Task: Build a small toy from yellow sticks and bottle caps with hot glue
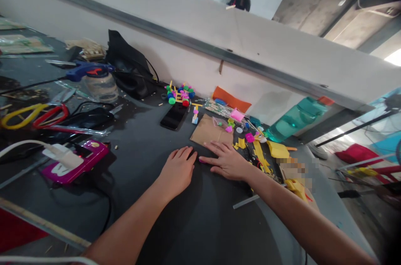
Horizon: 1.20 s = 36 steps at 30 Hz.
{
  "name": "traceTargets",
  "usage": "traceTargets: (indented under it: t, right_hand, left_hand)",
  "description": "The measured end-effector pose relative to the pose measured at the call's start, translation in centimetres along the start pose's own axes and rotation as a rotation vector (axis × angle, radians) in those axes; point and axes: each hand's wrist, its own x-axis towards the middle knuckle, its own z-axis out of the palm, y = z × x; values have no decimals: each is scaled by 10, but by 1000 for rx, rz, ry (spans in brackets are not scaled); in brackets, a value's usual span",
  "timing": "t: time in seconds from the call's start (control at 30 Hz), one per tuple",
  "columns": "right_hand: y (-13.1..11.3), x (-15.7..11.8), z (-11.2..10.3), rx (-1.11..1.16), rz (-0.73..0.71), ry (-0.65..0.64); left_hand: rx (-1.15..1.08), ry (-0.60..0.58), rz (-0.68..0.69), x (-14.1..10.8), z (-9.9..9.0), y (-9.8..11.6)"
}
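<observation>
My left hand (178, 170) lies palm down on the dark table (140, 144), its fingers near each other and nothing visible in it. Just to its right, my right hand (225, 160) rests with its fingers spread, close to the lower edge of a brown cardboard piece (208, 129). A small purple bit shows at the tip of one right-hand finger; whether it is a loose piece is unclear. Beyond the hands are a black phone (174, 116) and a cluster of colourful caps and sticks (180, 94). Yellow pieces (261, 156) lie beside my right forearm.
A teal bottle (297, 119) leans against the wall at the right. At the left are a magenta power strip (75, 162), red scissors (52, 117), yellow handles (23, 115), a blue glue gun (89, 69) and a black bag (130, 64). An orange sheet (232, 99) stands behind.
</observation>
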Motion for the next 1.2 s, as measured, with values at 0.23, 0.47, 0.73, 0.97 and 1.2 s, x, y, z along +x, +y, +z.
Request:
traceTargets:
  t: [0.23,0.47,0.73,0.97,1.2]
  right_hand:
    - [1,0,2,-9,6,-57]
    - [0,-1,0,22,-13,-72]
    - [1,0,-4,-20,-16,-137]
    - [4,1,-3,-64,-53,-160]
    - [-1,-2,1,3,31,-154]
  left_hand:
    - [19,-10,6,0,-2,1]
    - [28,-7,11,1,-2,1]
    - [31,-10,7,1,-1,1]
    - [53,-17,9,0,0,1]
    - [-15,43,2,4,2,2]
